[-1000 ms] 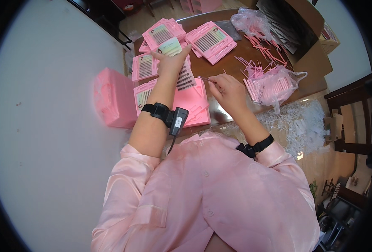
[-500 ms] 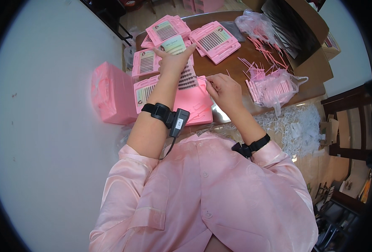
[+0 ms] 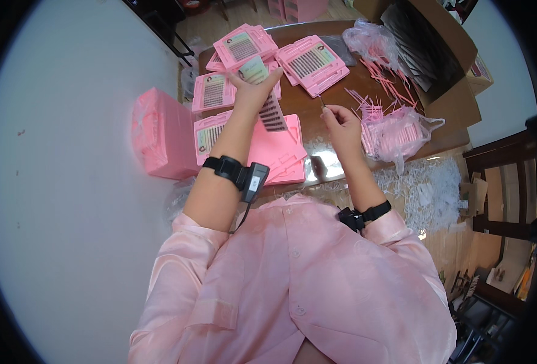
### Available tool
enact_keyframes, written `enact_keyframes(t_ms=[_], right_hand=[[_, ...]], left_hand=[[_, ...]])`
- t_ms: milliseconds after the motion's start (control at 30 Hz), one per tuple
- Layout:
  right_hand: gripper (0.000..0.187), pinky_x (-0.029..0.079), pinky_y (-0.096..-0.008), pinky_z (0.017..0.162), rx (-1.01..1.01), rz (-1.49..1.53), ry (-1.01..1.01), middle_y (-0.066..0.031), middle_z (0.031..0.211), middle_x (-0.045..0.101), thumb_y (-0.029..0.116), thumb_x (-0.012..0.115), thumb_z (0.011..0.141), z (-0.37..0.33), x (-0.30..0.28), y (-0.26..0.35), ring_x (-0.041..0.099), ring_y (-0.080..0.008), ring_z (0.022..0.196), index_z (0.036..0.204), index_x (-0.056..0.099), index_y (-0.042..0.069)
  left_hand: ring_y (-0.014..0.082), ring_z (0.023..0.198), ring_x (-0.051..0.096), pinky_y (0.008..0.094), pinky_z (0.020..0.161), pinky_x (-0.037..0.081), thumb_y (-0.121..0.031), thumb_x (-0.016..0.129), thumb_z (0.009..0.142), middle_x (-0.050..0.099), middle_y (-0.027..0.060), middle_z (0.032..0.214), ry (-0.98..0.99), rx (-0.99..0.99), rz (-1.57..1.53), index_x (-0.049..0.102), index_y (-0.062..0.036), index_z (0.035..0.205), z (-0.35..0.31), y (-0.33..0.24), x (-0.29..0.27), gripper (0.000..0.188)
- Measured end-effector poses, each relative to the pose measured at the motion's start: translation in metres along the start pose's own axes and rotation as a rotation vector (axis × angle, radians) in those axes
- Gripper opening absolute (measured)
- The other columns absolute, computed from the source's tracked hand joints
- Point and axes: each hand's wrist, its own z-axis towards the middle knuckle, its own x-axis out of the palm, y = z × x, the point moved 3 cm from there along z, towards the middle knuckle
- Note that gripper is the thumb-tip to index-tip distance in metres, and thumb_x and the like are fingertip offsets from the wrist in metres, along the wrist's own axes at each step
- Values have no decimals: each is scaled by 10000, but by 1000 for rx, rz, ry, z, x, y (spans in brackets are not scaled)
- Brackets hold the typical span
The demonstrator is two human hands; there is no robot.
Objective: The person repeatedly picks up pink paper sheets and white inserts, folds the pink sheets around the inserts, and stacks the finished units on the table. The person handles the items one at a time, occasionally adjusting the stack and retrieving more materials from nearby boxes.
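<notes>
My left hand (image 3: 253, 92) grips a card of false eyelashes (image 3: 273, 115), pale green at its top with rows of dark lash clusters below. The card is tilted above a pink tray (image 3: 277, 148) near the table's front edge. To the right, my right hand (image 3: 343, 124) pinches a thin, dark-tipped tool (image 3: 322, 101) that looks like tweezers; its tip points away from me, apart from the card. Pink lash trays with filled cards (image 3: 242, 46) are piled at the back left, and another filled pink tray (image 3: 310, 60) lies at the back middle. My left forearm partly covers a tray (image 3: 208, 134).
A tall pink wrapped stack (image 3: 162, 133) stands at the left by the wall. At the right lie a plastic bag of pink sticks (image 3: 399, 130), loose pink sticks (image 3: 393, 82) and another clear bag (image 3: 371, 42). An open cardboard box (image 3: 462, 91) stands at the far right.
My right hand has moved right, away from the card, with the thin tool. The lash card has tilted and lifted off the pink tray in my left hand.
</notes>
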Motion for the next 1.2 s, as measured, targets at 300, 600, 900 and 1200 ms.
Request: enact_keyframes(t_ms=[300, 600, 900, 1200], right_hand=[[169, 481, -218, 659, 32, 9, 280, -9, 828, 684, 126, 689, 939, -10, -30, 44, 594, -53, 726, 1038, 716, -7], [162, 486, -246, 619, -4, 44, 282, -23, 749, 678, 148, 699, 888, -17, -12, 66, 606, -68, 672, 938, 732, -3], [187, 541, -361, 704, -25, -977, 1037, -119, 838, 727, 232, 709, 811, -64, -116, 33, 689, -230, 743, 865, 758, 60], [178, 537, -377, 712, -272, -299, 139, -123, 895, 718, 195, 705, 843, -34, -70, 61, 691, -281, 784, 934, 754, 50]], left_hand=[[431, 1200, 613, 503, 938, 564, -532, 815, 786, 544, 223, 1358, 1067, 74, -808, 17, -195, 1618, -85, -8, 0, 1201], [328, 1126, 653, 467, 913, 581, -571, 875, 691, 578, 161, 1302, 1014, 49, -746, 254, -155, 1555, -119, -9, 24, 1143], [378, 1207, 618, 514, 975, 562, -839, 638, 697, 579, 178, 1349, 851, 193, -809, 393, -70, 1498, -106, 3, 7, 1137], [344, 1094, 676, 452, 829, 616, -833, 634, 707, 599, 146, 1318, 825, 209, -787, 379, -17, 1500, -155, -13, 19, 1166]])
